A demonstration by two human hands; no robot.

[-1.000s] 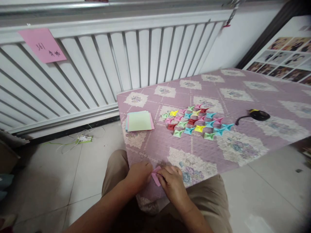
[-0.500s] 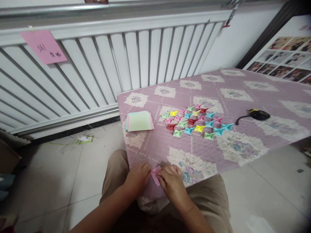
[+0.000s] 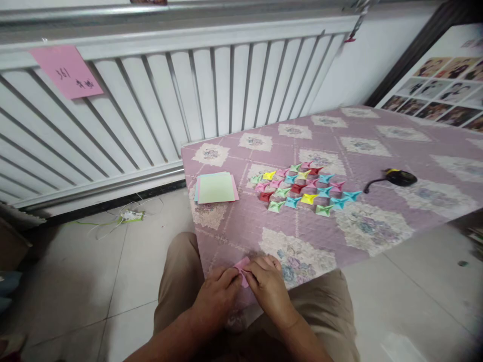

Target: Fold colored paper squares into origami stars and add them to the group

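A small folded piece of pink paper point(image 3: 243, 263) lies at the near corner of the cloth-covered table, partly covered by my fingers. My left hand point(image 3: 221, 287) is closed on its left side, thumb and fingertips pressed to the paper. From the right, my right hand point(image 3: 267, 281) pinches the same paper, its other fingers curled. Beyond my hands, several small folded paper shapes point(image 3: 297, 188) in pink, red, yellow, green and blue stand in slanting rows. A stack of square coloured paper point(image 3: 216, 188), pale green on top, rests near the table's left edge.
The purple floral tablecloth point(image 3: 241, 226) reaches the table's left edge, by my knee. A black object with a thin curved arm point(image 3: 400, 177) lies at the right. Behind stands a white radiator point(image 3: 222, 90) with a pink note point(image 3: 68, 73). A power strip point(image 3: 133, 216) lies on the floor.
My left hand has shifted right and nearer to me, its thumb now over the pink paper. The right hand stays almost in place on it.
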